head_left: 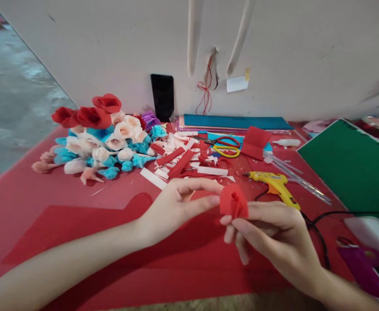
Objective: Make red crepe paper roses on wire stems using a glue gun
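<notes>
Both hands meet over the red table cover (79, 242) around a small rolled red paper flower (234, 202). My left hand (179, 203) pinches its left edge between thumb and forefinger. My right hand (273, 233) holds the flower from below and the right, fingers curled under it. A yellow glue gun (275, 185) lies just behind my right hand, its black cord trailing to the right.
A heap of red, white, pink and blue paper flowers (101, 138) lies at the back left. Red and white paper strips (183, 162), scissors (224, 146), a glue bottle (286, 142), stacked paper sheets (234, 122), a green sheet (351, 164) and a purple tool (367, 268) surround the hands.
</notes>
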A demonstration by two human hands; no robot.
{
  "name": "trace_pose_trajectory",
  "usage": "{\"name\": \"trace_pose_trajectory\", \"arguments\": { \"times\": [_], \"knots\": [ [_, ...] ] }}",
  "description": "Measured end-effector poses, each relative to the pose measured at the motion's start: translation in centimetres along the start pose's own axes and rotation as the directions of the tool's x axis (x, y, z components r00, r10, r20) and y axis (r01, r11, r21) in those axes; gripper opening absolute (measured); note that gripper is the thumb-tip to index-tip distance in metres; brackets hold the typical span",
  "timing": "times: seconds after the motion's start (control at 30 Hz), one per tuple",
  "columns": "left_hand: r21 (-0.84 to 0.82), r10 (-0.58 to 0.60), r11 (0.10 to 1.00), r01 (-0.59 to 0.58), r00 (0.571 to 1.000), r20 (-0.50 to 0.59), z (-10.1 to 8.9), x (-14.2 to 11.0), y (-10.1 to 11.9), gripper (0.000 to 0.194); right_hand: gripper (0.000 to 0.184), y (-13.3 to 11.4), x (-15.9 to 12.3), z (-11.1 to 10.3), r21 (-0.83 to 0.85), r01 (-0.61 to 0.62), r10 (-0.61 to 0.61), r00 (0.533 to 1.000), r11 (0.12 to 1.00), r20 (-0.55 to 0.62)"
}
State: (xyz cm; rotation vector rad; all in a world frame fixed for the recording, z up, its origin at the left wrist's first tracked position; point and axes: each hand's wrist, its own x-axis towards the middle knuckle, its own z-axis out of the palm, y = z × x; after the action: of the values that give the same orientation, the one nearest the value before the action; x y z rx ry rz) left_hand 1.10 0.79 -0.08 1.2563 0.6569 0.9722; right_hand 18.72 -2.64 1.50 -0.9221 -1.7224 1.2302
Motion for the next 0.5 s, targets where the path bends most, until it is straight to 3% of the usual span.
{"name": "trace_pose_trajectory", "arguments": {
  "times": [0.17, 0.5],
  "knots": [
    [0.075, 0.044, 0.996, -0.047, 0.998, 0.046, -0.01, 0.14, 0.32, 0.009, 0.017, -0.20, 0.19, 0.09, -0.029, -0.014, 0.014, 1.000, 0.999, -0.014],
    [0.172, 0.204, 0.962, -0.210, 0.978, 0.052, -0.23, 0.03, 0.17, 0.010, 0.016, -0.38, 0.16, 0.23, -0.275, 0.107, -0.120, 0.992, 0.955, -0.030]
  ]
}}
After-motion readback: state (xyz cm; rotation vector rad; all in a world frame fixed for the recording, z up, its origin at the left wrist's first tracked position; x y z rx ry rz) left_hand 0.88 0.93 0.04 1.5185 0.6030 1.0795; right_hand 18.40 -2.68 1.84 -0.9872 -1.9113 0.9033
